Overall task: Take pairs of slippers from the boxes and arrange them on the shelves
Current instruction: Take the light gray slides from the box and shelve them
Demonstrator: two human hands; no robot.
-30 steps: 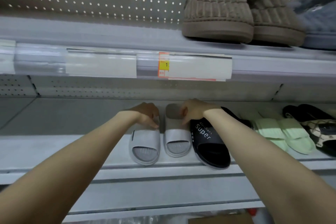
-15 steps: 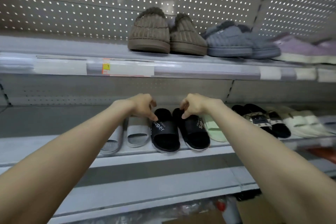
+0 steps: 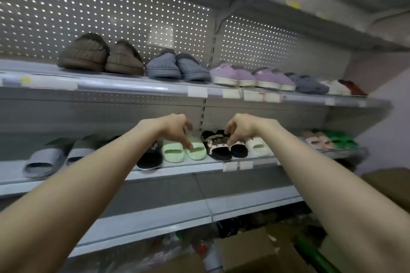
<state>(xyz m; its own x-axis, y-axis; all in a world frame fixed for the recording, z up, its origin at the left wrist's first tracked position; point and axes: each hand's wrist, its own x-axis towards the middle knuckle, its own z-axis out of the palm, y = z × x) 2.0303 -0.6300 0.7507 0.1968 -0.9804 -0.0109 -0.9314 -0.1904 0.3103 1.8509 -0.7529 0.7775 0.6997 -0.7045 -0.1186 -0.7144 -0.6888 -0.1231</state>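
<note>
On the middle shelf (image 3: 188, 169) stands a row of slides: a grey pair (image 3: 42, 162), a black slide (image 3: 150, 156), a light green pair (image 3: 173, 150), a black-and-cream patterned pair (image 3: 218, 147), a cream slide (image 3: 258, 146), then pink (image 3: 319, 142) and green (image 3: 339, 139) pairs. My left hand (image 3: 175, 128) hangs over the light green pair, fingers loosely curled, one fingertip touching the right green slide. My right hand (image 3: 239, 127) hovers over the patterned pair with its fingertips down at the straps. Neither hand holds a slipper.
The upper shelf (image 3: 133, 87) carries brown (image 3: 84, 55), blue-grey (image 3: 164, 66) and lilac (image 3: 233, 75) fuzzy slippers, with more farther right. Open cardboard boxes (image 3: 255, 250) and plastic wrapping lie on the floor below. Another box (image 3: 388, 184) stands at the right.
Both hands have moved right along the middle shelf, from the black pair to the green and patterned pairs. The view has swung right and pulled back.
</note>
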